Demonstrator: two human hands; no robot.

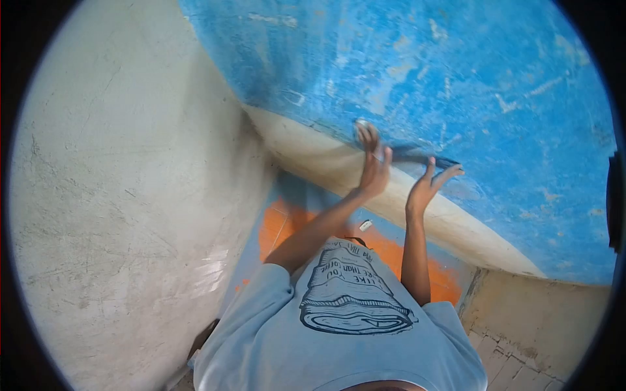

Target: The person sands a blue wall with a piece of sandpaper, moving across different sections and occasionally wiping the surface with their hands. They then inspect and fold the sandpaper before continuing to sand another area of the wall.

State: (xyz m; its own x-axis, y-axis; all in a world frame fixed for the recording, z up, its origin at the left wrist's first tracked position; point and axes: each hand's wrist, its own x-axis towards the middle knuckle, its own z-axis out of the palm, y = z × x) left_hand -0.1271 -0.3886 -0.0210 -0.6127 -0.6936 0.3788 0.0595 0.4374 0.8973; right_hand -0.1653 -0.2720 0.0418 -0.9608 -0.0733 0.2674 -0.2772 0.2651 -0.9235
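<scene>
My left hand (373, 163) is raised at the blue painted surface (508, 98), slightly blurred, its fingers bent around a small whitish thing (361, 122) too unclear to name. To its right, my right hand (425, 188) is held near the lower edge of the blue area, thumb and fingers apart, with nothing seen in it. A dark narrow shape (424, 157) lies between and behind the two hands; whether it is a shadow or an object is unclear.
A pale, scuffed wall (117, 163) fills the left side. Below the blue surface runs a cream band (476, 234). The floor (277, 228) has orange and blue areas, with a small white item (365, 225) there. A dark object (614, 202) stands at the right edge.
</scene>
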